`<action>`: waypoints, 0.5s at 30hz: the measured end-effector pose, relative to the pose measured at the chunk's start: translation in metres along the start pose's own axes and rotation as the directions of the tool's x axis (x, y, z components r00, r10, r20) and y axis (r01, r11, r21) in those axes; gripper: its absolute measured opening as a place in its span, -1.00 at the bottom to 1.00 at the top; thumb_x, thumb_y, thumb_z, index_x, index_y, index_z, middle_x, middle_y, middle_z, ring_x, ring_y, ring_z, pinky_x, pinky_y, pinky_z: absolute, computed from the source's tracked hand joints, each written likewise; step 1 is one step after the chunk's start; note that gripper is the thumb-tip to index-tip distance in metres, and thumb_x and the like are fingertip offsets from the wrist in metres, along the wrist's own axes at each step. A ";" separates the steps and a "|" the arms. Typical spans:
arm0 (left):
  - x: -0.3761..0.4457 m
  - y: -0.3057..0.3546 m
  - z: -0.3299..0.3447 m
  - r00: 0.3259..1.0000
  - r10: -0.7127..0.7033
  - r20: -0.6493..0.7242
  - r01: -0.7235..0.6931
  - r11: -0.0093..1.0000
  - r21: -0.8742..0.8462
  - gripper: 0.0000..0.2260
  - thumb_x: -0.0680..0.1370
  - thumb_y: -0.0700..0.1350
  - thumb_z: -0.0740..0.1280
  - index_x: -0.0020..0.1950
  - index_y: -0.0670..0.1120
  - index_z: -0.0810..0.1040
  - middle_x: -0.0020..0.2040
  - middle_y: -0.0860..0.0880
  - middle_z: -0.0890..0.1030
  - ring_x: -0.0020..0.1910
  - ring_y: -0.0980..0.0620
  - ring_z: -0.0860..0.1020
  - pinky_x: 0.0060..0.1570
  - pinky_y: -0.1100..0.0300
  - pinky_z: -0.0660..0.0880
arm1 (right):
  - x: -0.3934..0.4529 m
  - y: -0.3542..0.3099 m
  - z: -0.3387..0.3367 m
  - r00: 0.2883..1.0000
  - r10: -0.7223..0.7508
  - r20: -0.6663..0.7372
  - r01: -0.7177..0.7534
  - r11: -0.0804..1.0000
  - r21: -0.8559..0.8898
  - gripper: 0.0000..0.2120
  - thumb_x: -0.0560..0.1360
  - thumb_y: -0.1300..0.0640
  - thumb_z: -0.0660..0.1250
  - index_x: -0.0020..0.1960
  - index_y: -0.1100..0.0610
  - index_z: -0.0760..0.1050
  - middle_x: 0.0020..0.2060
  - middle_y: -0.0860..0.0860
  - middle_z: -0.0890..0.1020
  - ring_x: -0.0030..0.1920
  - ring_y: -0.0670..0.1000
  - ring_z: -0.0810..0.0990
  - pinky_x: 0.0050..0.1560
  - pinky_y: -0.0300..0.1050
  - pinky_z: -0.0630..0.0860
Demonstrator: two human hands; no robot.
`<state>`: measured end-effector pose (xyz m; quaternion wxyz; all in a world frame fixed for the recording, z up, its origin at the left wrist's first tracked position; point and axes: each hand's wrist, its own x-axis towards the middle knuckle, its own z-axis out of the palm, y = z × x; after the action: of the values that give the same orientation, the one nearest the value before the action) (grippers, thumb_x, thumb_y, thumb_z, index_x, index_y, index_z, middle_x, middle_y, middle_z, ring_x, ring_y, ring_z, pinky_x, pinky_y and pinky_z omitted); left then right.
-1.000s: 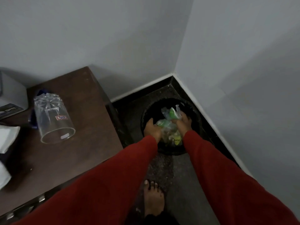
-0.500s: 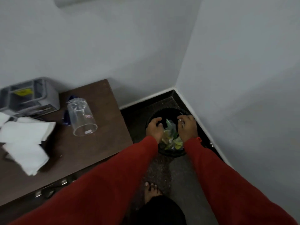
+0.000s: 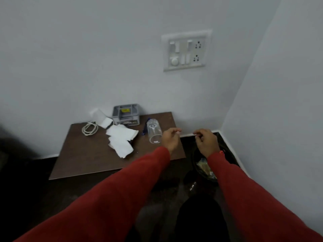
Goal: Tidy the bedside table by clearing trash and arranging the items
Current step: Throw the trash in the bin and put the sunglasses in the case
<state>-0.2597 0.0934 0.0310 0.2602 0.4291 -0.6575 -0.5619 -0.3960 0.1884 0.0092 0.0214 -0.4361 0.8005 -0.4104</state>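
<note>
Counter [image 3: 90, 159]: dark wood, set against the wall; a black bin [image 3: 197, 165] stands on the floor just beside its edge, with wrappers seen inside.

Left hand [image 3: 170, 138]: held above the counter's near corner, fingers loosely curled, nothing gripped. Right hand [image 3: 207, 142]: held over the bin, fingers loosely curled; whether a small scrap is pinched at the fingertips cannot be told.

Glass [image 3: 153, 132]: clear, lying on its side, mouth toward the person, just beside the left hand. Risk judged: a sideways brush by that hand could roll it off the counter edge, the glass being round and unsteadied.

Blue pen [image 3: 144, 129]: just beyond the glass from the left hand; likely dragged along if the glass is swept.

White papers [image 3: 120, 140]: a loose heap, farther out from the left hand; light sheets could scatter or be taken for trash in error.

White cable [image 3: 90, 130]: coiled, well apart from both hands, past the papers.

Grey box [image 3: 126, 115]: at the wall, beyond the papers.
</note>
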 end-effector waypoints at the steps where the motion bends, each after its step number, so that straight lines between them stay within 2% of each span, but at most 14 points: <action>1: -0.005 0.003 -0.016 1.000 -0.010 -0.016 0.010 1.000 -0.007 -0.80 0.64 -0.23 0.25 0.18 -0.14 0.63 -0.07 -0.14 0.62 -0.03 -0.12 0.58 -0.03 -0.02 0.54 | -0.001 -0.016 0.001 1.000 -0.022 0.015 0.022 1.000 0.008 -0.81 0.42 0.40 0.33 -0.04 0.21 0.64 -0.10 0.14 0.61 -0.13 0.07 0.59 0.00 -0.18 0.46; 3: -0.015 0.008 -0.048 0.999 -0.025 -0.044 0.024 1.000 -0.012 -0.81 0.64 -0.18 0.25 0.15 -0.04 0.63 -0.11 -0.05 0.57 -0.11 -0.02 0.56 -0.15 0.06 0.54 | -0.004 -0.047 0.004 0.997 -0.061 0.043 0.060 0.998 0.021 -0.81 0.43 0.39 0.34 -0.03 0.20 0.64 -0.10 0.12 0.61 -0.19 0.00 0.53 -0.02 -0.15 0.48; 6: -0.026 0.010 -0.094 0.995 -0.017 -0.101 0.015 1.000 -0.025 -0.83 0.64 -0.14 0.25 0.05 0.07 0.62 0.03 -0.09 0.64 -0.07 -0.08 0.62 -0.35 0.16 0.52 | -0.009 -0.086 0.010 0.991 -0.100 0.090 0.098 0.995 0.030 -0.79 0.45 0.37 0.33 -0.01 0.16 0.63 -0.08 0.09 0.60 -0.19 -0.05 0.50 -0.03 -0.23 0.42; 9: -0.036 0.010 -0.134 0.986 -0.006 -0.166 0.001 1.000 -0.030 -0.83 0.64 -0.13 0.25 0.08 0.03 0.63 0.00 -0.07 0.66 -0.17 -0.03 0.59 -0.34 0.16 0.52 | -0.015 -0.118 0.020 0.981 -0.152 0.123 0.150 0.988 0.030 -0.78 0.45 0.37 0.32 0.00 0.15 0.63 -0.06 0.09 0.61 -0.16 -0.04 0.53 -0.03 -0.23 0.45; 10: -0.039 0.009 -0.147 0.983 -0.008 -0.183 -0.001 0.999 -0.048 -0.83 0.64 -0.13 0.25 0.10 0.00 0.63 -0.01 -0.06 0.65 -0.19 -0.01 0.56 -0.29 0.13 0.54 | -0.017 -0.128 0.024 0.977 -0.170 0.132 0.167 0.985 0.032 -0.78 0.45 0.37 0.32 0.01 0.15 0.63 -0.06 0.10 0.61 -0.15 -0.03 0.54 -0.02 -0.20 0.47; 12: -0.043 0.005 -0.171 0.974 -0.008 -0.226 -0.012 0.996 -0.084 -0.82 0.65 -0.14 0.24 0.08 0.00 0.63 0.06 -0.07 0.65 -0.11 -0.01 0.57 -0.13 0.03 0.57 | -0.019 -0.145 0.032 0.970 -0.200 0.138 0.196 0.980 0.042 -0.77 0.45 0.37 0.31 0.01 0.15 0.63 -0.07 0.10 0.61 -0.16 -0.02 0.54 -0.02 -0.15 0.51; 13: -0.045 0.003 -0.181 0.968 -0.013 -0.250 -0.014 0.994 -0.105 -0.82 0.65 -0.14 0.23 0.07 0.01 0.63 0.08 -0.05 0.65 -0.09 0.00 0.58 -0.12 0.02 0.56 | -0.020 -0.152 0.037 0.967 -0.216 0.136 0.212 0.976 0.048 -0.76 0.45 0.37 0.30 0.01 0.14 0.63 -0.08 0.09 0.61 -0.17 -0.02 0.54 -0.02 -0.12 0.52; 15: -0.047 -0.001 -0.201 0.952 -0.037 -0.303 -0.012 0.987 -0.160 -0.82 0.66 -0.12 0.22 0.05 0.00 0.63 0.06 -0.01 0.63 -0.14 0.05 0.58 -0.26 0.09 0.51 | -0.021 -0.166 0.048 0.963 -0.234 0.135 0.228 0.972 0.058 -0.76 0.45 0.37 0.30 0.01 0.13 0.63 -0.11 0.02 0.58 -0.23 -0.11 0.51 -0.06 -0.14 0.50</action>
<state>-0.0700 0.0300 0.0831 0.3888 0.4926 -0.5594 -0.5415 -0.2512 0.1259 0.0824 0.0388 -0.5539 0.7319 -0.3950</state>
